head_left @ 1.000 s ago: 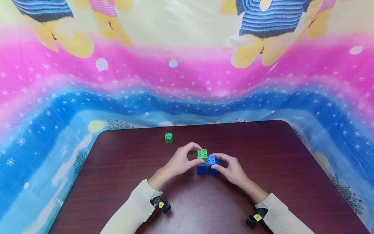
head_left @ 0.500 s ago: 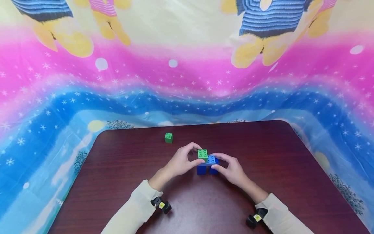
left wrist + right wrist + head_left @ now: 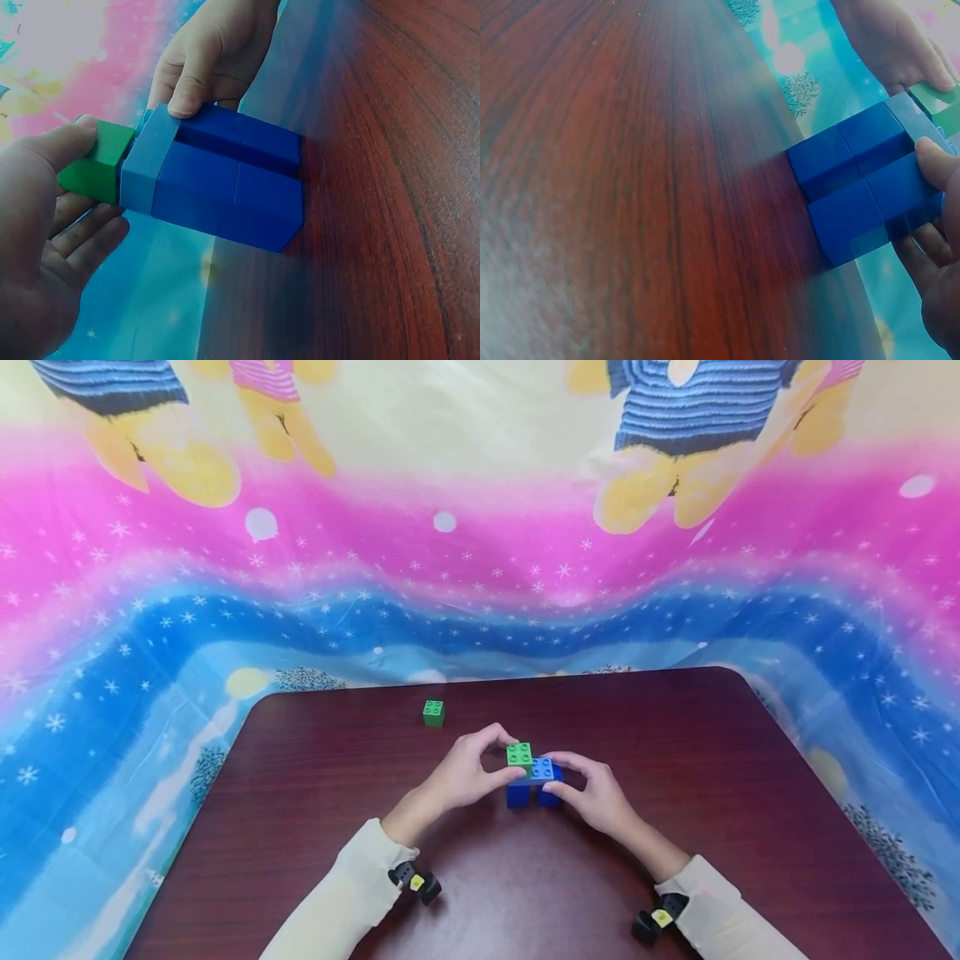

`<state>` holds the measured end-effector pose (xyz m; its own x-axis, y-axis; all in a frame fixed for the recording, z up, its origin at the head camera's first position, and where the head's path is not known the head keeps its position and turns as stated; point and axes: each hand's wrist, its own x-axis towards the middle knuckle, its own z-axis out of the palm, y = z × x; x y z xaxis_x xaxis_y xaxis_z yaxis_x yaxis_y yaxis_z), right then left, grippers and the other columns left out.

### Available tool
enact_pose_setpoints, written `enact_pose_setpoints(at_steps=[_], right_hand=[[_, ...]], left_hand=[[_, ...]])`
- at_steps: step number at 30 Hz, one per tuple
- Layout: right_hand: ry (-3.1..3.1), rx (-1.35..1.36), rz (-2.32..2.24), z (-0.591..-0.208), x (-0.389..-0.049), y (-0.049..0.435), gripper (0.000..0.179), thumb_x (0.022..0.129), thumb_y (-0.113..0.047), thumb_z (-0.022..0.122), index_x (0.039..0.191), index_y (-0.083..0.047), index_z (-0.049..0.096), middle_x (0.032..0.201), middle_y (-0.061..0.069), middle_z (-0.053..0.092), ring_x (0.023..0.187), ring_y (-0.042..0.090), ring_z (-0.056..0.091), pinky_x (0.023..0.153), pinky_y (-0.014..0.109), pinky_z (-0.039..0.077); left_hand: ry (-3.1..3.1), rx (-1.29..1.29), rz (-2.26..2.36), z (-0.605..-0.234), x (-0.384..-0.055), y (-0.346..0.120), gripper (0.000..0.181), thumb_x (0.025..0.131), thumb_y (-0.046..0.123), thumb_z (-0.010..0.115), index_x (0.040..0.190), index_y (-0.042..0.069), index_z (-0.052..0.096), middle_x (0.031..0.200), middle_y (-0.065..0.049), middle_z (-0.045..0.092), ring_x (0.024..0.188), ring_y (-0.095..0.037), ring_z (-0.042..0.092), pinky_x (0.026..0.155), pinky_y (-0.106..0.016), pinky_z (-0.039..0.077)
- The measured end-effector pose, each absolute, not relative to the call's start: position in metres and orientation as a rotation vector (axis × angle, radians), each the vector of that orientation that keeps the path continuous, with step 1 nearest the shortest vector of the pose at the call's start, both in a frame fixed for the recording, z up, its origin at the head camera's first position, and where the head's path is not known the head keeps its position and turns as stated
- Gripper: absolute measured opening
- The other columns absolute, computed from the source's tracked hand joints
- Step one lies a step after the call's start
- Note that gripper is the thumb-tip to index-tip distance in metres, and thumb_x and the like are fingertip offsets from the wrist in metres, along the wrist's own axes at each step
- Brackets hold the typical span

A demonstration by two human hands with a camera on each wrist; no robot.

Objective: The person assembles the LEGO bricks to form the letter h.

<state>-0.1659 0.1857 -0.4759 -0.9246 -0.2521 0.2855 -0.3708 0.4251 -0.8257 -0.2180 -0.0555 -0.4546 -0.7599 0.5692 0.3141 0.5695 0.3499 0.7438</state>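
My left hand pinches a green toy building block between thumb and fingers. The block is on the left end of a light blue brick; in the left wrist view a narrow dark gap shows between the green block and the light blue brick. That brick bridges two stacks of dark blue blocks, which stand upright on the table with a slot between them. From the right, my right hand grips the structure, its thumb on the light blue brick's edge in the right wrist view.
Another green block stands by itself towards the table's far edge, left of the hands. The dark reddish wood table has rounded far corners. A printed cloth hangs behind it and along both sides.
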Motion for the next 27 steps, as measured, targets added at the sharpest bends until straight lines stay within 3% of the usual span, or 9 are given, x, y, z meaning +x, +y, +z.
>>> enact_pose_setpoints(at_steps=[15, 21, 27], right_hand=[[-2.539, 0.56, 1.526, -0.4767, -0.165, 0.1848, 0.039, 0.09, -0.002, 0.076, 0.127, 0.003, 0.066, 0.119, 0.018, 0.071, 0.109, 0.033, 0.067, 0.095, 0.06, 0.051], [-2.537, 0.541, 1.551, -0.4774, -0.1649, 0.1839, 0.038, 0.089, 0.001, 0.076, 0.126, 0.003, 0.066, 0.118, 0.019, 0.071, 0.107, 0.033, 0.068, 0.093, 0.06, 0.052], [-2.538, 0.552, 1.546, -0.4766, -0.1662, 0.1845, 0.039, 0.09, -0.001, 0.076, 0.126, 0.005, 0.065, 0.118, 0.019, 0.071, 0.107, 0.033, 0.068, 0.093, 0.061, 0.052]], left_hand=[[-2.582, -1.115, -1.434, -0.4545, -0.22, -0.0564, 0.026, 0.09, 0.021, 0.08, 0.105, 0.017, 0.059, 0.116, -0.002, 0.071, 0.105, -0.011, 0.067, 0.094, -0.032, 0.055], [-2.589, -1.107, -1.44, -0.4563, -0.2209, -0.056, 0.026, 0.09, 0.022, 0.08, 0.103, 0.017, 0.058, 0.117, -0.002, 0.071, 0.106, -0.01, 0.067, 0.094, -0.028, 0.055], [-2.565, -1.111, -1.47, -0.4585, -0.2225, -0.056, 0.026, 0.09, 0.02, 0.081, 0.102, 0.017, 0.057, 0.118, -0.005, 0.071, 0.106, -0.013, 0.067, 0.095, -0.038, 0.055]])
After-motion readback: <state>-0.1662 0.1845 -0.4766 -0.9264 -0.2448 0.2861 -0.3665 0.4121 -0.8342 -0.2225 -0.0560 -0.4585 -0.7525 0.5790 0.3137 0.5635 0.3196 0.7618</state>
